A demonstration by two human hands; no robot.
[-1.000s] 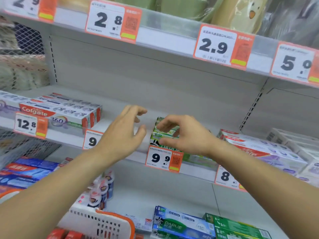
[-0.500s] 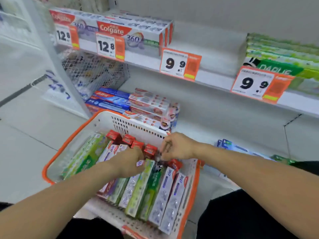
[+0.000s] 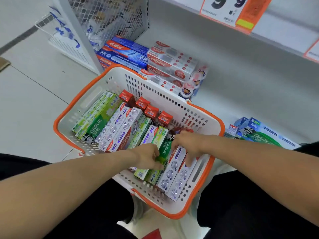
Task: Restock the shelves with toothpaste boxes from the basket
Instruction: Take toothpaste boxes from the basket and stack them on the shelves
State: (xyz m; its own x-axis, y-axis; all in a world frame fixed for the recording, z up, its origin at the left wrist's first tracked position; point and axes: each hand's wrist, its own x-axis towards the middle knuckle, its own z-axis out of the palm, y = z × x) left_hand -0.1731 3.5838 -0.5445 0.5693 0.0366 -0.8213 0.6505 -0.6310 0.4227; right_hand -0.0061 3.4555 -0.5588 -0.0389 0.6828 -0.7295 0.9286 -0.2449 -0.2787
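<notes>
A white basket with an orange rim (image 3: 69,111) sits on the floor between my knees. It holds several toothpaste boxes lying side by side: green Darlie ones (image 3: 98,119), white Colgate 360 ones (image 3: 120,133) and small red ones (image 3: 150,110) standing at the far wall. My left hand (image 3: 148,157) is closed around a green Darlie box (image 3: 164,149) in the right half of the basket. My right hand (image 3: 187,144) lies beside it, fingers spread over a white Colgate box (image 3: 174,168), thumb against the green box.
The bottom shelf behind the basket carries blue boxes (image 3: 124,52), red-and-white Colgate boxes (image 3: 169,61) and small tubes (image 3: 189,87). More Darlie boxes (image 3: 259,133) lie on it at the right. A 9.9 price tag (image 3: 229,11) hangs on the shelf edge above. A wire mesh panel (image 3: 107,16) stands at the left.
My view dropped from the middle shelf to the basket. Both hands left the shelf and went into the basket, where my left hand has closed on a green Darlie box.
</notes>
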